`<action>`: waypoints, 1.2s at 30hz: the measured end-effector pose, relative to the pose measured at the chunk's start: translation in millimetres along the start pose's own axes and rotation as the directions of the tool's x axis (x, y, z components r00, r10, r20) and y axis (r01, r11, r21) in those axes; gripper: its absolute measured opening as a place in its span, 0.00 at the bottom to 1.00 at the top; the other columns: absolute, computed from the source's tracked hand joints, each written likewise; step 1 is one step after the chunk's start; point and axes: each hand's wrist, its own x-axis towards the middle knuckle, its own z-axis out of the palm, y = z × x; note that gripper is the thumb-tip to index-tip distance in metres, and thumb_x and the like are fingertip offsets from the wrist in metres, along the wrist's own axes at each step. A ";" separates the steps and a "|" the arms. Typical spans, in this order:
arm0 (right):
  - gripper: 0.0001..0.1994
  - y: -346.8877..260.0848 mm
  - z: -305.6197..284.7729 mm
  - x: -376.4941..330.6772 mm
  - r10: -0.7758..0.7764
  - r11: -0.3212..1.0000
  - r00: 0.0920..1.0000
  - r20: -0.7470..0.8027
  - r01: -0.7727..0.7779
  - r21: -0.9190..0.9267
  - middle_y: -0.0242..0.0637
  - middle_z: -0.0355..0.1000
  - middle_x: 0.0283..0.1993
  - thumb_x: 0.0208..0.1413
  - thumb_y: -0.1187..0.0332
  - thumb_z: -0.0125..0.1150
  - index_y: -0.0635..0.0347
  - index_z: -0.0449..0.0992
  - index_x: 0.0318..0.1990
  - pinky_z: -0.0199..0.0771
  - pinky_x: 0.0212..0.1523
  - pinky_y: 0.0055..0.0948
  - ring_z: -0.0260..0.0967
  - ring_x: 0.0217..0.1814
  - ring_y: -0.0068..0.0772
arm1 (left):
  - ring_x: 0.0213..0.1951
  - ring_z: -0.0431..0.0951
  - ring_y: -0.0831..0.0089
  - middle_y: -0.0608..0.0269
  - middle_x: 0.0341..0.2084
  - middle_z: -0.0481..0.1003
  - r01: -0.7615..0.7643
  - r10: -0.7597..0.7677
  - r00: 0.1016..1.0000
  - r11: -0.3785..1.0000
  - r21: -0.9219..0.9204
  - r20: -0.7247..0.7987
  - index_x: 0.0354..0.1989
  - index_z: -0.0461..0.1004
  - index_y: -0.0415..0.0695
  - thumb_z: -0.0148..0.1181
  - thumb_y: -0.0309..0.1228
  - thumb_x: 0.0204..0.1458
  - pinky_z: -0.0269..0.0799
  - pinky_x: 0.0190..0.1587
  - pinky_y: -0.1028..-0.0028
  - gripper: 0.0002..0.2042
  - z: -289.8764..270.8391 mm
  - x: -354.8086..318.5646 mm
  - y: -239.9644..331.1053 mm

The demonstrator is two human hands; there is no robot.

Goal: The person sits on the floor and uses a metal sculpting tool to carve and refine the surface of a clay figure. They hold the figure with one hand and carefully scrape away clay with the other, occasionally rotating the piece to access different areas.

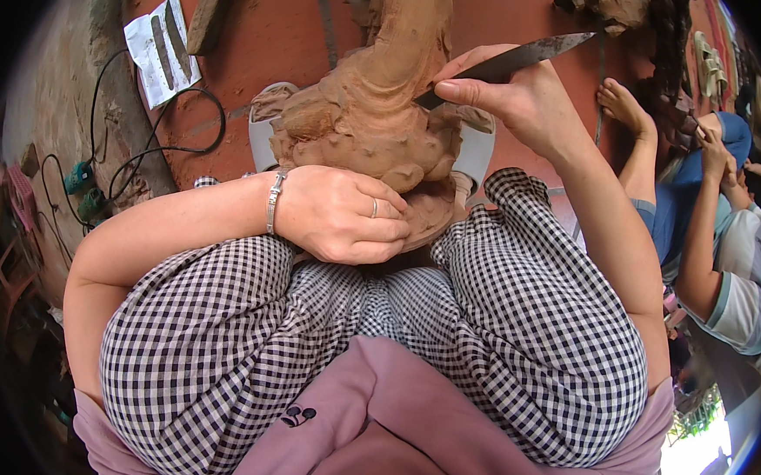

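Observation:
A brown carved wooden sculpture [354, 105] stands between my legs, its thick curved stem rising away from me and rounded lumps carved on its near part. My left hand [343, 216], wearing a ring and a bracelet, is closed over the near edge of its base; the fingertips are hidden. In my right hand [520, 98] a dark, flat, pointed metal carving blade [531, 55] is gripped between thumb and fingers. One end of the blade meets the carving at the right side of the stem's foot, while its pointed end sticks out to the upper right.
On the red tiled floor, a white paper [161, 50] carries two dark flat blades. A black cable [218, 119] loops beside a long log [124, 91] at left, near a green power tool [79, 178]. To the right, another person [722, 215] sits close, one bare foot [628, 106] extended.

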 end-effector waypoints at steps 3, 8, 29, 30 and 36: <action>0.10 14.0 7.4 -5.5 -0.046 0.985 0.996 -0.073 0.058 0.162 0.35 0.80 0.41 0.53 0.67 0.74 0.65 0.84 0.38 0.77 0.43 0.24 0.76 0.41 0.23 | 0.40 0.84 0.66 0.54 0.40 0.81 0.006 -0.006 1.000 1.000 -0.008 0.009 0.36 0.79 0.38 0.61 0.29 0.51 0.80 0.52 0.69 0.08 -2.4 0.8 0.1; 0.08 26.8 7.6 -0.9 -0.380 0.924 0.925 0.001 0.379 0.052 0.38 0.77 0.47 0.51 0.73 0.74 0.64 0.84 0.38 0.79 0.47 0.27 0.76 0.48 0.28 | 0.40 0.84 0.67 0.54 0.41 0.81 0.012 -0.012 1.000 1.000 -0.003 0.017 0.36 0.79 0.38 0.61 0.29 0.52 0.80 0.52 0.69 0.08 -3.4 2.2 0.5; 0.08 44.0 15.1 0.4 -0.445 0.889 0.889 -0.108 0.453 0.066 0.37 0.78 0.48 0.52 0.71 0.74 0.64 0.84 0.38 0.79 0.43 0.25 0.77 0.43 0.28 | 0.41 0.84 0.67 0.54 0.41 0.82 0.014 -0.014 1.000 1.000 -0.004 0.021 0.36 0.79 0.38 0.61 0.29 0.52 0.81 0.52 0.69 0.08 -5.4 3.4 -0.2; 0.08 47.6 15.9 2.0 -0.410 0.896 0.902 -0.136 0.426 0.122 0.37 0.78 0.48 0.52 0.71 0.74 0.64 0.84 0.38 0.79 0.43 0.25 0.77 0.43 0.28 | 0.41 0.84 0.67 0.54 0.41 0.82 0.017 -0.017 1.000 1.000 -0.004 0.023 0.36 0.79 0.38 0.61 0.29 0.52 0.81 0.52 0.69 0.08 -4.9 3.3 0.5; 0.07 44.3 25.4 -6.6 -0.441 0.888 0.879 -0.182 0.457 0.059 0.37 0.78 0.49 0.55 0.71 0.71 0.65 0.84 0.38 0.78 0.40 0.22 0.76 0.42 0.23 | 0.41 0.84 0.67 0.54 0.41 0.82 0.015 -0.015 1.000 1.000 -0.001 0.019 0.36 0.79 0.38 0.61 0.29 0.52 0.81 0.52 0.69 0.08 -4.8 2.1 0.4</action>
